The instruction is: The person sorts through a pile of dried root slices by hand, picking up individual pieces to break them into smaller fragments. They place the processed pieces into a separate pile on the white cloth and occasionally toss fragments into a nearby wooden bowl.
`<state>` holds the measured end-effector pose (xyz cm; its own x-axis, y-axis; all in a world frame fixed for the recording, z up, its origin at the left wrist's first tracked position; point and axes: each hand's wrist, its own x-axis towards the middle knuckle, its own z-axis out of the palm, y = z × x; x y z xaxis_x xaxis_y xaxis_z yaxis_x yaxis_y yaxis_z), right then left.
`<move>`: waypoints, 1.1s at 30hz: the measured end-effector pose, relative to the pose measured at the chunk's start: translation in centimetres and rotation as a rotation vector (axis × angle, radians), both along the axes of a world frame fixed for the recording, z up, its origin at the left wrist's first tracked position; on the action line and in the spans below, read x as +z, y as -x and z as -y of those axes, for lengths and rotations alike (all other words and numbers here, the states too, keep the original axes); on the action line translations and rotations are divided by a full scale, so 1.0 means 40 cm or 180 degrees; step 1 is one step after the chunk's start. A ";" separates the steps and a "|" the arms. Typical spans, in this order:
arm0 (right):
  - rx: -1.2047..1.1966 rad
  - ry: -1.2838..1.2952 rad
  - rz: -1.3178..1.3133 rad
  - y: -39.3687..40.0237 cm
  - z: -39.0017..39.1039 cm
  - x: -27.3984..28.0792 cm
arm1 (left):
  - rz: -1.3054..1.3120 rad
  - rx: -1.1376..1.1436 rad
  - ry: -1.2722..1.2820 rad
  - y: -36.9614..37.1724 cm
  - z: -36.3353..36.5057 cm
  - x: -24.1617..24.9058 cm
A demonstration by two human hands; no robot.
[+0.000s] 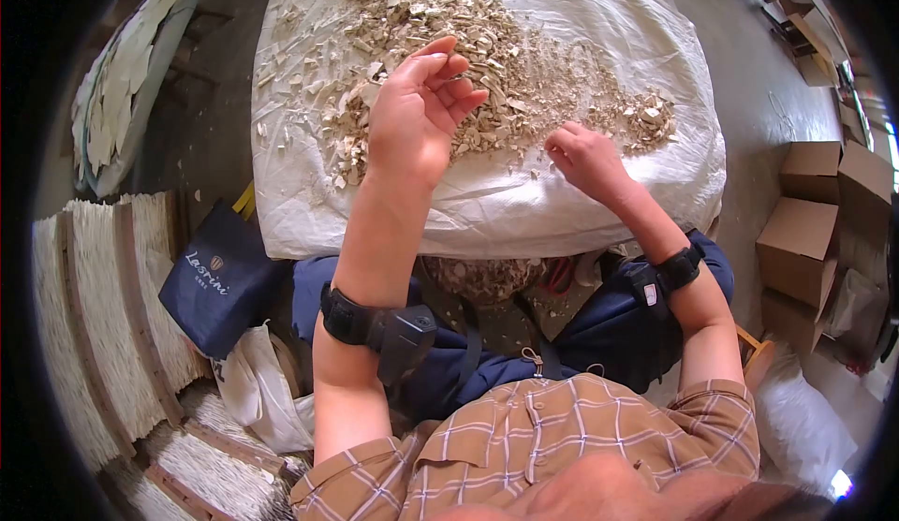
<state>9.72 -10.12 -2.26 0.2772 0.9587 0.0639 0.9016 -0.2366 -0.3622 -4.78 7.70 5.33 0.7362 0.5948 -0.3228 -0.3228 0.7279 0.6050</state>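
Observation:
A large pile of pale, dry chips and flakes lies spread over a white cloth on a table. My left hand is raised over the middle of the pile, palm turned up, with its fingers loosely curled and apart; nothing clear shows in it. At the pile's near right edge, my right hand hangs low with its fingertips drawn together beside small crumbs. Whatever those fingertips hold, if anything, is too small to make out.
A blue bag and stacked pale sheets stand at the left. An oval tray with flat pale pieces is at the upper left. Open cardboard boxes and a white sack are at the right.

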 end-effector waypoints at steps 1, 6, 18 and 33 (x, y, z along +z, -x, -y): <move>0.0059 0.0006 -0.0070 0.010 -0.002 -0.010 | 0.0065 -0.0020 0.0007 0.000 0.000 0.000; 0.0187 -0.0131 -0.0037 0.019 -0.003 -0.042 | 0.0022 0.0004 0.0005 0.004 -0.001 0.007; 0.0097 0.0154 0.0525 0.030 -0.011 -0.059 | -0.0094 0.0013 0.0004 -0.003 0.001 0.008; 0.0366 -0.0090 -0.1018 0.049 -0.016 0.008 | -0.0091 -0.0070 -0.0105 0.002 0.003 -0.007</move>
